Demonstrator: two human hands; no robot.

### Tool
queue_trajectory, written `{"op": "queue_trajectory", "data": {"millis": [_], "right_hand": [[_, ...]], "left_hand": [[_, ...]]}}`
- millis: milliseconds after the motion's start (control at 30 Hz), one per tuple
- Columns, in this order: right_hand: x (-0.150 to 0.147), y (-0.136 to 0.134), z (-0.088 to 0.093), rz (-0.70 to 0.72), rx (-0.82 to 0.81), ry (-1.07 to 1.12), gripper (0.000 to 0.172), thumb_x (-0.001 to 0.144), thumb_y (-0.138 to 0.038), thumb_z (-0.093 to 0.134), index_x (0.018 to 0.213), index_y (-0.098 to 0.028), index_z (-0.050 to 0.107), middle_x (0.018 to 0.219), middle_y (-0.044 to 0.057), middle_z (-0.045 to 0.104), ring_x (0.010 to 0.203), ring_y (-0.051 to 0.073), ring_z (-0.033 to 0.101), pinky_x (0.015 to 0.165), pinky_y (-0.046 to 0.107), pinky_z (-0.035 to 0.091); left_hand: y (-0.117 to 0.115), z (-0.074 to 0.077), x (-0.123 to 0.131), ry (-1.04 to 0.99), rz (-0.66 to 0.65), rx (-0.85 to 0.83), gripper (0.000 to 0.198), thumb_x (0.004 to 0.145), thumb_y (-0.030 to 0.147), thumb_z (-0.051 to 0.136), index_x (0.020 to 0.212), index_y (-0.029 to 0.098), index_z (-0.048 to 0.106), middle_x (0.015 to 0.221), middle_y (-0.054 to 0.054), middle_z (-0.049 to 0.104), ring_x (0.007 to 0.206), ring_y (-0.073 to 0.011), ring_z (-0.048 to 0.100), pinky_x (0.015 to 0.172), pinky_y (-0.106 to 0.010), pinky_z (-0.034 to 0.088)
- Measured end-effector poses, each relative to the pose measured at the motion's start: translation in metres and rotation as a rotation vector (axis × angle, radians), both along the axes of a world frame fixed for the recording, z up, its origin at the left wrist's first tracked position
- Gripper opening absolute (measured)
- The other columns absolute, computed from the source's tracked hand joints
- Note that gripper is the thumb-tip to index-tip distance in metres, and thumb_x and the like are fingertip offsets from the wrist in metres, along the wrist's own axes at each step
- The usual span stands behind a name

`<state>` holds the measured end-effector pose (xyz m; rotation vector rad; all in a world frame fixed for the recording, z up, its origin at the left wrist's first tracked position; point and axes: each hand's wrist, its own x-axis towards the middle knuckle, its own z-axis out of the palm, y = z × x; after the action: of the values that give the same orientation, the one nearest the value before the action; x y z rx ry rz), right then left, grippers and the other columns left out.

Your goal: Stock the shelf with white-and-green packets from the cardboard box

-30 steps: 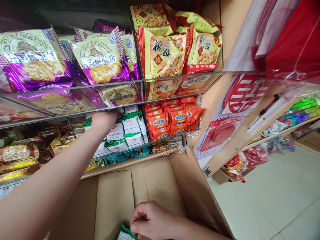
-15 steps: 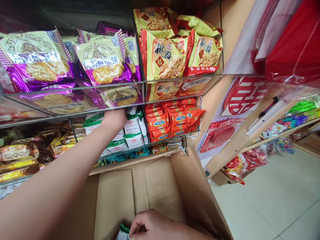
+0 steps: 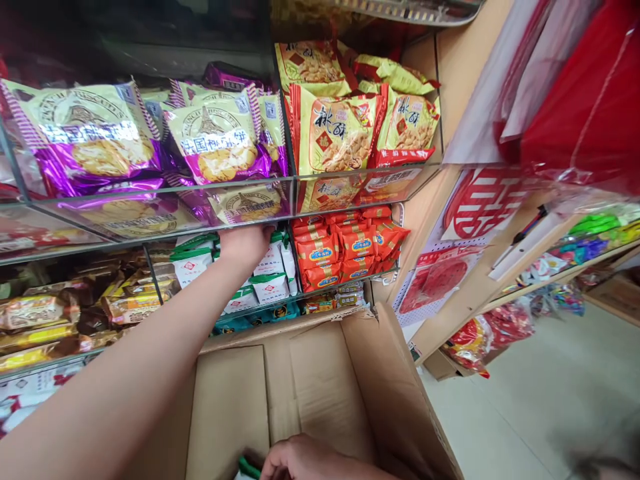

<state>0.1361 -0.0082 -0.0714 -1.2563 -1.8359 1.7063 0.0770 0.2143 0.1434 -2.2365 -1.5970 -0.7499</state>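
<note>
My left hand [image 3: 246, 241] reaches into a shelf compartment of white and green snack packets [image 3: 271, 288]. Its fingers are hidden behind the shelf edge above, so what they touch does not show. Low in the view, my right hand [image 3: 307, 459] is inside an open cardboard box [image 3: 230, 393], fingers curled and closed at a white and green packet [image 3: 247, 469]. Most of that packet is cut off by the frame's bottom edge.
Purple biscuit packs [image 3: 215, 143] and yellow-red packs [image 3: 340, 130] stand behind a clear shelf lip [image 3: 345, 183] above my left hand. Red packets [image 3: 320, 250] fill the compartment to its right. A wooden side panel [image 3: 425, 220] and tiled floor [image 3: 500, 427] lie farther right.
The view has shifted slightly, so the shelves sit lower in the picture. My left hand remains in the compartment, and my right hand stays at the packet in the box.
</note>
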Motion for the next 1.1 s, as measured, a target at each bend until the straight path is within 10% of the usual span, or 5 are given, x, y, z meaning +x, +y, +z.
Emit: {"op": "queue_trajectory", "data": {"millis": [567,833,1100], "right_hand": [[-0.008,-0.007,-0.01,0.004,-0.06,-0.038,0.025,0.066,-0.028,0.062,0.089,-0.02,0.069,0.078,0.002,0.067,0.065,0.011,0.056,0.055,0.017,0.038],[-0.01,-0.009,-0.037,0.022,-0.106,-0.017,0.032,0.066,-0.038,0.062,0.092,-0.02,0.067,0.08,0.001,0.066,0.066,0.01,0.055,0.056,0.017,0.038],[-0.014,-0.018,0.008,0.03,0.062,-0.277,0.023,0.068,-0.028,0.058,0.087,-0.018,0.066,0.079,0.002,0.068,0.066,0.012,0.058,0.053,0.017,0.037]], "left_hand": [[-0.029,-0.009,-0.018,0.162,0.009,0.014,0.037,0.086,0.044,0.039,0.102,0.016,0.057,0.099,-0.006,0.064,0.095,-0.021,0.058,0.085,-0.045,0.04],[-0.036,-0.017,-0.07,0.159,0.201,0.044,0.063,0.082,0.049,0.032,0.109,-0.004,0.054,0.106,-0.031,0.058,0.106,-0.0423,0.049,0.091,-0.051,0.031],[-0.022,-0.016,-0.075,0.155,0.162,-0.055,0.066,0.082,0.052,0.026,0.117,0.0,0.049,0.116,-0.026,0.055,0.112,-0.0385,0.045,0.093,-0.048,0.031]]}}
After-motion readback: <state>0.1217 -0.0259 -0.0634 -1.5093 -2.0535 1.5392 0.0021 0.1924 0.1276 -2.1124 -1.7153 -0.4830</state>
